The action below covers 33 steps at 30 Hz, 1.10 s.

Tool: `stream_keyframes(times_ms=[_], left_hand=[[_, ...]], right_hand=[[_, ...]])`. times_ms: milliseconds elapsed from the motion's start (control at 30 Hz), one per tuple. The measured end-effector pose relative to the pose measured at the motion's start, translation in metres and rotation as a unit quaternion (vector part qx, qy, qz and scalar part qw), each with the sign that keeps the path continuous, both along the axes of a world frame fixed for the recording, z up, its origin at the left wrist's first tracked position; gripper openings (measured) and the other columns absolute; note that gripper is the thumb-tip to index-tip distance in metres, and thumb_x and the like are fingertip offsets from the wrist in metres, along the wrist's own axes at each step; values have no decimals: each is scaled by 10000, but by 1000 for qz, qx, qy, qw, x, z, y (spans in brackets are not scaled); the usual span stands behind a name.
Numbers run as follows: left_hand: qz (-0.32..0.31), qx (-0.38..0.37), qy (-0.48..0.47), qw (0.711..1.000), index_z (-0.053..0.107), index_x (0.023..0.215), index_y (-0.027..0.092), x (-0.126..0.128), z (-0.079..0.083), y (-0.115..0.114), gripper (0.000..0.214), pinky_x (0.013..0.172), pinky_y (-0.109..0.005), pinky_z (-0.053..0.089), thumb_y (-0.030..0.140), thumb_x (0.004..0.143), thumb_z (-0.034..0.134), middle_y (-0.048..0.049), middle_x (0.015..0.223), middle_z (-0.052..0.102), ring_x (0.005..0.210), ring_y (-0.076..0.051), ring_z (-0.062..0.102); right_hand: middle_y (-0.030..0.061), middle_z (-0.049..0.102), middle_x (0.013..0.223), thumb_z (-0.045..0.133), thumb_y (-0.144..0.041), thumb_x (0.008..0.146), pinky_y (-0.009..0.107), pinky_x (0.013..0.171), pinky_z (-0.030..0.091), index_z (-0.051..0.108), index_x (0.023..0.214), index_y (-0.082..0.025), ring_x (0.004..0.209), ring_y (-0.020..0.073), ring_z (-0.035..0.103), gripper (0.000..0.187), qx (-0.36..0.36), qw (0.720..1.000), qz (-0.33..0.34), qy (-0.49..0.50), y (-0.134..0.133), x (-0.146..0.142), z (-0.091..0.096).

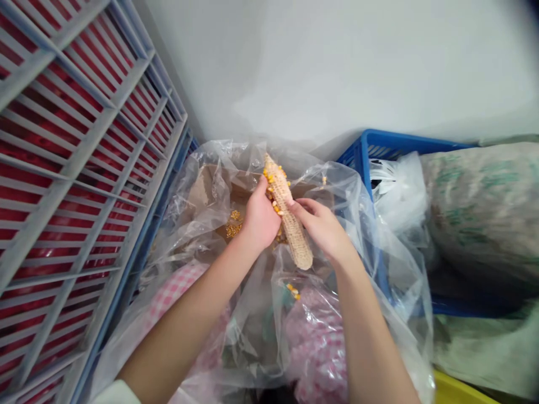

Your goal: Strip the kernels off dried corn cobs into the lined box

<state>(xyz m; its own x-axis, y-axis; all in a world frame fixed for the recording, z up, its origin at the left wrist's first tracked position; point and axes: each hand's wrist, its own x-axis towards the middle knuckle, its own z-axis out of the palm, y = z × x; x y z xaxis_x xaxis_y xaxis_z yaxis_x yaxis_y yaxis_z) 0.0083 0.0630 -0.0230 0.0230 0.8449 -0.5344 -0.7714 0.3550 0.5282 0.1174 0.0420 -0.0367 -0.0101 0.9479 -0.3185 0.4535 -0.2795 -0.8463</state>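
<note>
A dried corn cob, mostly bare with some yellow kernels left along its upper part, is held at a tilt in the middle of the view. My left hand is wrapped round its left side. On the right side, my right hand presses its thumb against the cob, with the other fingers bent behind. Below the hands, loose kernels lie in a box lined with a clear plastic bag. A few more kernels rest on the plastic nearer to me.
Grey-blue slatted crates with red contents rise on the left. At the right, a blue crate holds a white plastic bag and a full woven sack. A white wall stands behind. Pink checked cloth shows under the plastic.
</note>
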Motion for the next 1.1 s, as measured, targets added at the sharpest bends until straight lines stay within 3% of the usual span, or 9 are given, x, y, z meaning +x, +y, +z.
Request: stream_keyframes(times_ms=[100,200,433,533,600,667,767,900,1100], left_hand=[[33,-24,44,998,580,984,166,-5,-3,4,389,687,-244,472,488,830,425,-34,745,602,702,-143,595],[54,-53,96,992,575,1027,179,-8,-11,6,466,625,-236,468,549,826,376,-45,788,627,674,-141,602],[3,-77,61,995,579,1037,116,-11,-6,8,576,677,-238,474,484,898,159,-79,820,664,745,-147,623],[-38,-47,57,997,602,996,122,-13,-5,8,562,687,-250,475,551,858,266,-84,827,664,772,-167,621],[-48,-21,80,995,611,964,131,-14,-8,8,458,670,-234,466,510,841,385,-73,820,662,743,-151,616],[-41,-11,107,993,608,952,140,-14,-13,7,390,647,-221,454,451,858,393,-66,820,661,720,-133,611],[-40,-10,155,987,616,931,156,-15,-18,7,459,610,-234,441,519,848,348,-67,815,661,706,-146,609],[-54,17,223,973,624,872,157,-16,-21,8,454,605,-248,428,573,753,487,-73,814,661,704,-165,606],[-79,-39,223,971,599,897,169,-15,-19,9,538,628,-260,412,563,849,234,-81,843,659,801,-183,608]], right_hand=[[27,612,739,475,-619,727,246,545,346,640,846,-169,636,145,515,493,-43,994,94,-35,-3,-1,8],[-15,514,585,507,-633,691,230,469,274,603,700,-162,529,106,418,481,-48,989,124,-69,-6,-4,13],[-12,504,614,522,-599,693,218,462,260,599,753,-157,537,102,400,453,-38,995,86,-23,-8,-9,3],[-4,535,668,497,-610,710,220,485,278,610,795,-162,558,104,402,470,-5,998,55,-7,-7,-9,0],[-4,542,687,496,-606,716,221,496,289,610,801,-164,563,103,403,464,9,999,42,6,-6,-8,0],[-6,545,688,502,-604,715,223,501,295,607,793,-166,561,103,405,457,11,999,35,17,-6,-9,1],[-6,550,686,506,-604,713,225,501,297,609,786,-166,556,103,410,456,5,999,36,21,-7,-9,5],[-5,560,685,525,-582,709,226,500,300,625,809,-164,566,109,430,441,4,999,47,2,-8,-9,7],[12,595,689,560,-553,697,225,504,346,618,792,-166,590,130,500,403,-55,993,1,108,-9,-6,6]])
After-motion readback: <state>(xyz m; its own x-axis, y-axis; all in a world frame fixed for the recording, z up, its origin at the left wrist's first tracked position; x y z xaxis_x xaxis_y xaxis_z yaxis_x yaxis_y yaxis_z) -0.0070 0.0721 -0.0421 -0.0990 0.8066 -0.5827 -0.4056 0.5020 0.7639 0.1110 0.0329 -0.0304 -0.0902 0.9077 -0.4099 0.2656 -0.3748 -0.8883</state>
